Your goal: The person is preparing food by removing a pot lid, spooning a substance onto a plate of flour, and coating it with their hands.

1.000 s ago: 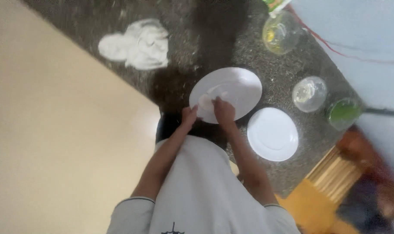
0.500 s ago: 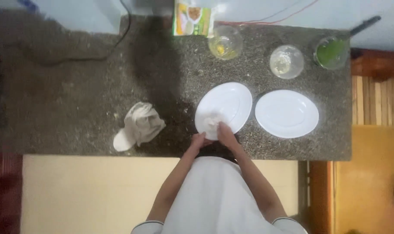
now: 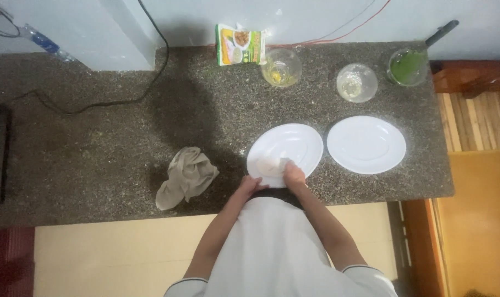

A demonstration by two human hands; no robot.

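Observation:
A white oval plate [image 3: 294, 144] lies near the front edge of a speckled stone counter [image 3: 123, 137]. A pale soft wad [image 3: 267, 165] rests on the near part of the plate. My right hand [image 3: 294, 175] presses on that wad with fingers curled over it. At the plate's near rim, my left hand [image 3: 251, 185] grips the edge. A second, bare white oval plate [image 3: 366, 144] sits just to the right, apart from both hands.
A crumpled beige cloth [image 3: 185, 176] lies left of the plate. Along the back stand a green-yellow packet [image 3: 239, 45], a glass bowl with yellow liquid [image 3: 282, 68], a clear glass bowl [image 3: 357, 82] and a green-filled cup with a dark handle [image 3: 408, 66]. A black cable [image 3: 112, 102] crosses the counter.
The view has swung round and levelled, so the counter now lies square. Both hands have stayed at the near plate, the right one shifting slightly over the wad.

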